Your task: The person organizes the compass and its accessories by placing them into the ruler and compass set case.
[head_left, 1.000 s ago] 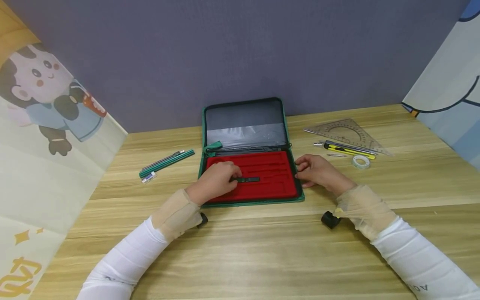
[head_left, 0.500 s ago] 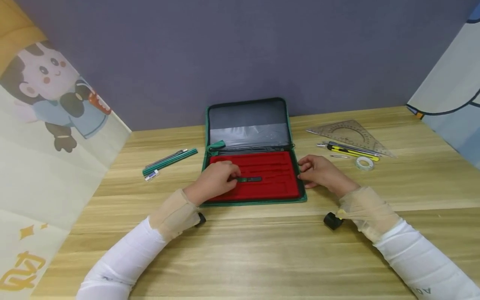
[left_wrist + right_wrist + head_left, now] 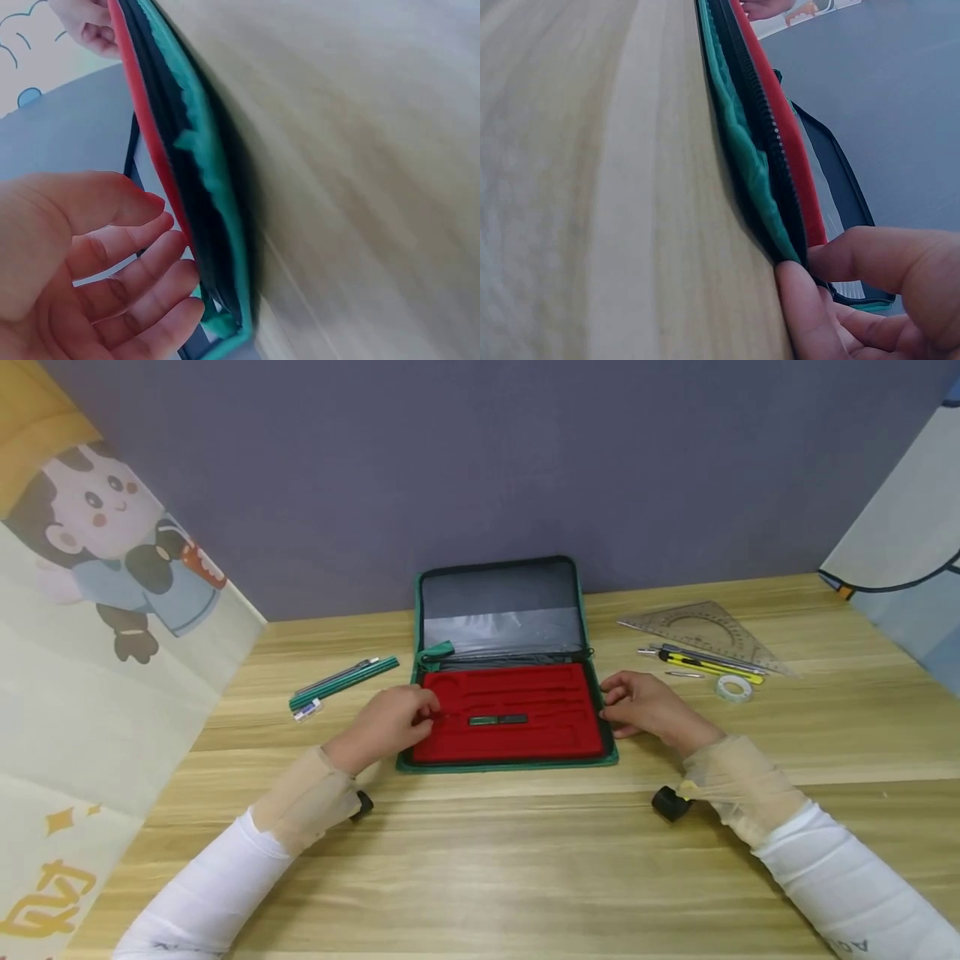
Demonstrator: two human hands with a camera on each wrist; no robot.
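A green zippered case [image 3: 503, 583] lies unfolded on the table, its lid leaning back. In its lower half sits a red moulded tray [image 3: 517, 744] with shaped recesses. A small, slim green-and-black piece [image 3: 498, 720], kind unclear, rests in the middle recess. My left hand [image 3: 386, 727] hovers at the tray's left side, fingers loosely bent around nothing; the left wrist view shows the thumb and fingers apart, beside the red edge. My right hand [image 3: 648, 708] pinches the case's right edge between thumb and finger near the zipper [image 3: 769, 120], as seen in the right wrist view.
Left of the case lie green pencils [image 3: 345, 683], a slim grey pen-like item [image 3: 333, 676] and an eraser [image 3: 307, 709]. On the right are a clear set square [image 3: 708, 610], a yellow-and-black cutter [image 3: 712, 667], a tape roll [image 3: 733, 688] and thin metal tools. A grey partition [image 3: 495, 468] stands behind.
My left hand has let go of the small green-and-black piece and drawn back left, leaving it in the tray recess. The right hand stays at the case's right edge.
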